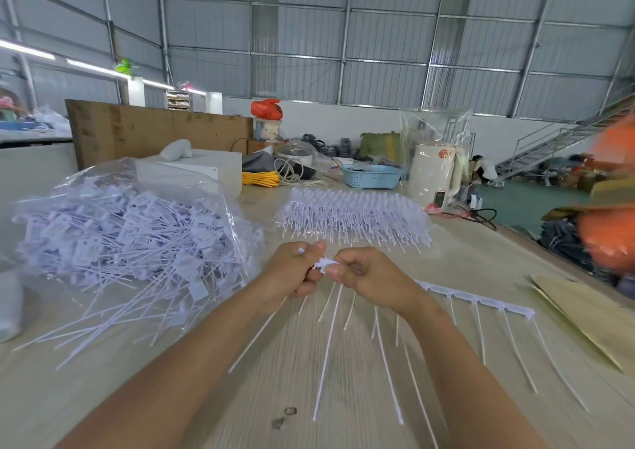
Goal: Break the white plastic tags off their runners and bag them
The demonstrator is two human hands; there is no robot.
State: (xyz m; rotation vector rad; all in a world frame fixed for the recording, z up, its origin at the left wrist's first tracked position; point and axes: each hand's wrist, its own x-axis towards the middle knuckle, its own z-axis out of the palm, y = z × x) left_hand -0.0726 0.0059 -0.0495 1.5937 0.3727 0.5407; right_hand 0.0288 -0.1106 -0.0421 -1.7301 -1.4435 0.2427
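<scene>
Both hands (326, 270) pinch a runner (481, 299) of white tags.

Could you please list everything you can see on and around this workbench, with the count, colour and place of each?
Clear plastic bag of loose white tags: one, table left.
Stack of white tag runners: one, table centre, far.
White runner strip with tags attached: one, held at its left end.
Blue plastic basket: one, behind the stack.
Yellow coiled rope: one, table back.
Cream electric kettle: one, back right.
Wooden table: one, pale.
Left hand: grip on tags.
Right hand: grip on the strip.
</scene>
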